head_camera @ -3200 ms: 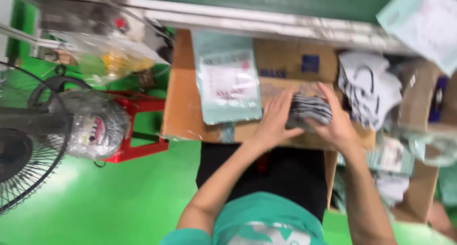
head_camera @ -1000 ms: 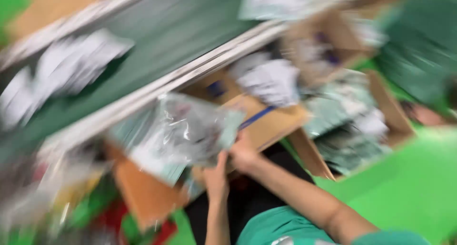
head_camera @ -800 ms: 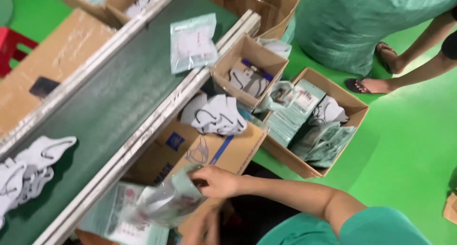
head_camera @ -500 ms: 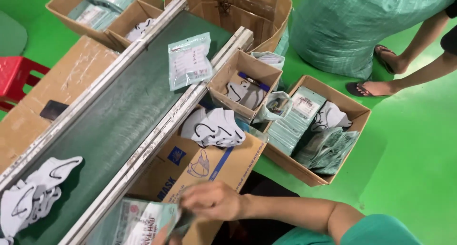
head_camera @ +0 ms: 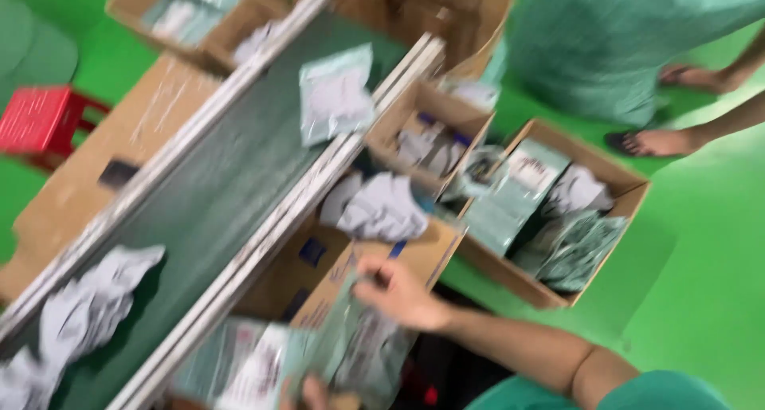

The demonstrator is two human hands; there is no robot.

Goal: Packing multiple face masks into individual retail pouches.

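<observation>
The view is blurred by motion. My right hand (head_camera: 398,294) reaches in from the lower right and grips the top of a clear plastic packet (head_camera: 362,350) with a folded grey-and-white item inside. Only the fingertips of my left hand (head_camera: 307,394) show at the bottom edge, against the packet's lower end. The packet hangs over an open cardboard box (head_camera: 434,251) next to the dark green conveyor belt (head_camera: 207,211). More flat packets (head_camera: 239,366) lie under it at the lower left.
A sealed packet (head_camera: 335,99) and a heap of white garments (head_camera: 88,314) lie on the belt. Cardboard boxes of packets (head_camera: 550,219) and garments (head_camera: 382,211) stand to its right. A person in green (head_camera: 621,35) stands at the top right. A red stool (head_camera: 44,119) is on the left.
The view swung from the box in front of me to the belt. My hands carried the packet toward the lower middle; the sealed packet on the belt shows in roughly the same place.
</observation>
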